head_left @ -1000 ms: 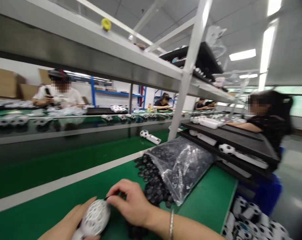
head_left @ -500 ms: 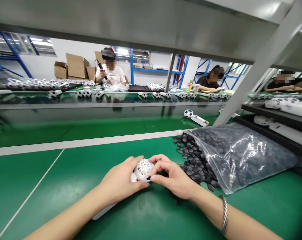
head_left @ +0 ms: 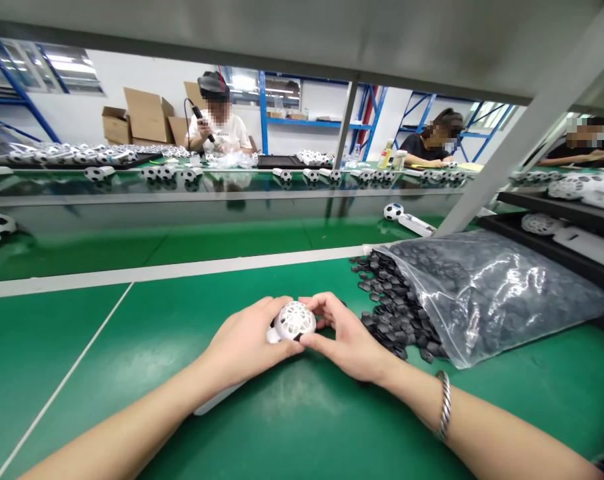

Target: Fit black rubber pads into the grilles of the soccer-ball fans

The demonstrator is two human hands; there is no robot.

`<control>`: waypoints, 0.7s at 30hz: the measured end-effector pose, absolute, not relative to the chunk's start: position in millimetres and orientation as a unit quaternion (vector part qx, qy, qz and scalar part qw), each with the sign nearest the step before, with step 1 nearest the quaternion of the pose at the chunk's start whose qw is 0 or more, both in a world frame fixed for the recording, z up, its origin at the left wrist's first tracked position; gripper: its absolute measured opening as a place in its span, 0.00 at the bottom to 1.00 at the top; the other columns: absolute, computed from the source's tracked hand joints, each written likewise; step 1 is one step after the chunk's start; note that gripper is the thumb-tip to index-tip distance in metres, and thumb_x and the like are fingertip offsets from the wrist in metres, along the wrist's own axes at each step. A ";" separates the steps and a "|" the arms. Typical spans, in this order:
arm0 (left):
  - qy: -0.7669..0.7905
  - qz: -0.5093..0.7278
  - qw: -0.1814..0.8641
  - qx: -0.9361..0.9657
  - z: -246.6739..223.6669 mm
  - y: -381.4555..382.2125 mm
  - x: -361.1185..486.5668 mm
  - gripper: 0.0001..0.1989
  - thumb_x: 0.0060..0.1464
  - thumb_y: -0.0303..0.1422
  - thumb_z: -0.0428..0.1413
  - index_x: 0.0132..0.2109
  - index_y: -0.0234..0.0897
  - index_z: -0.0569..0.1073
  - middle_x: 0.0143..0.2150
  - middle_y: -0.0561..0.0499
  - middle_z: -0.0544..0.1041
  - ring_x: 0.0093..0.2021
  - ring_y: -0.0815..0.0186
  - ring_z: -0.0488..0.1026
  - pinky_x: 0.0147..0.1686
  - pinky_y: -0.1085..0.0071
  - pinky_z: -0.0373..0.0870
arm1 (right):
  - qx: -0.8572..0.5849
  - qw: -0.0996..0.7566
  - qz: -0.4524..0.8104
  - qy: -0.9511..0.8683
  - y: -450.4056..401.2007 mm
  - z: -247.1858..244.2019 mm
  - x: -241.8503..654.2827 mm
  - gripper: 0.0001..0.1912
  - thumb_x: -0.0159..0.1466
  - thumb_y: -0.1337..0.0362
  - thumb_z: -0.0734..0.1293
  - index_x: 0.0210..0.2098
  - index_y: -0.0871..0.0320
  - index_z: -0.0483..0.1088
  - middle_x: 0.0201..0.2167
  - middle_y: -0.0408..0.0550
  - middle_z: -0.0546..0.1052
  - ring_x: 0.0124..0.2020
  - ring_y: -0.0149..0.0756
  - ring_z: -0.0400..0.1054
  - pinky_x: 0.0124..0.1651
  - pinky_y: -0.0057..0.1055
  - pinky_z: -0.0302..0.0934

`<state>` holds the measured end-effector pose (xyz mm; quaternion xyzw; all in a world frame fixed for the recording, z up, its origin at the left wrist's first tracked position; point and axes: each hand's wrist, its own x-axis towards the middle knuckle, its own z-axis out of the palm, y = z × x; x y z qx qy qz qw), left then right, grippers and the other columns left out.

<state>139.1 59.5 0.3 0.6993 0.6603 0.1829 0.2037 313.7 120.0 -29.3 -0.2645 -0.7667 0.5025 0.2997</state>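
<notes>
A white device with a round lattice head patterned like a soccer ball lies in my hands over the green work surface. My left hand is wrapped round its neck and the head's left side, with the thumb along the near edge. The pale handle sticks out below that wrist. My right hand closes on the head's right side, thumb at the near rim and fingertips at the far rim. A dark patch shows low on the head. Whether the right fingers also hold a small piece is hidden.
Black plastic pieces spill from a clear bag at my right. Black trays with white units stand beyond it. Past the pale ledge, a finished-looking ball unit lies on a green strip. Several people sit opposite.
My right fingers have gone from a pinch at the head's side to a wider hold round its right edge. The view has shifted slightly, and more of a white unit shows at far left.
</notes>
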 end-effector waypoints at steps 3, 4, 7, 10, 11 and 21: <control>0.655 0.175 0.204 0.706 0.0 60.8 137.3 0.29 0.44 0.47 0.56 0.54 0.47 0.63 0.52 0.51 0.70 0.47 0.57 0.69 0.43 0.66 0.65 | -0.264 0.282 0.490 -0.782 135.2 -24.0 318.4 0.16 0.55 0.67 0.67 0.42 0.58 0.62 0.43 0.47 0.70 0.46 0.33 0.65 0.45 0.32 0.61; 0.657 0.165 0.208 0.705 0.7 61.3 135.4 0.30 0.43 0.47 0.56 0.55 0.47 0.62 0.52 0.51 0.70 0.47 0.57 0.69 0.43 0.66 0.65 | -0.272 0.286 0.475 -0.787 143.0 -21.1 322.3 0.13 0.57 0.66 0.66 0.41 0.59 0.63 0.41 0.47 0.71 0.44 0.33 0.65 0.43 0.31 0.61; 0.664 0.115 0.200 0.711 4.7 63.2 125.9 0.32 0.41 0.44 0.58 0.55 0.45 0.62 0.50 0.51 0.71 0.46 0.57 0.69 0.41 0.67 0.65 | -0.363 0.295 0.307 -0.829 166.3 -12.6 338.6 0.05 0.59 0.65 0.64 0.35 0.60 0.68 0.37 0.47 0.71 0.39 0.32 0.66 0.39 0.29 0.61; 0.646 0.089 0.125 0.748 5.8 65.1 116.4 0.26 0.44 0.35 0.54 0.54 0.45 0.64 0.49 0.50 0.71 0.48 0.55 0.66 0.44 0.64 0.62 | -0.402 0.221 0.191 -0.868 177.5 -10.2 351.0 0.03 0.58 0.67 0.65 0.28 0.58 0.71 0.31 0.44 0.71 0.33 0.31 0.66 0.38 0.29 0.59; 0.638 0.089 0.098 0.759 4.6 65.5 114.7 0.26 0.46 0.31 0.52 0.55 0.45 0.64 0.49 0.49 0.71 0.48 0.56 0.65 0.45 0.63 0.61 | -0.401 0.203 0.183 -0.874 178.0 -11.1 352.5 0.03 0.57 0.67 0.66 0.28 0.58 0.72 0.29 0.44 0.72 0.32 0.31 0.66 0.38 0.28 0.59; 0.583 0.124 0.021 0.803 -15.0 68.8 116.6 0.33 0.48 0.18 0.43 0.60 0.46 0.57 0.47 0.49 0.71 0.49 0.58 0.62 0.52 0.55 0.55 | -0.418 0.143 0.159 -0.883 177.0 -21.3 345.5 0.05 0.57 0.65 0.67 0.34 0.56 0.74 0.33 0.46 0.71 0.34 0.33 0.66 0.39 0.29 0.59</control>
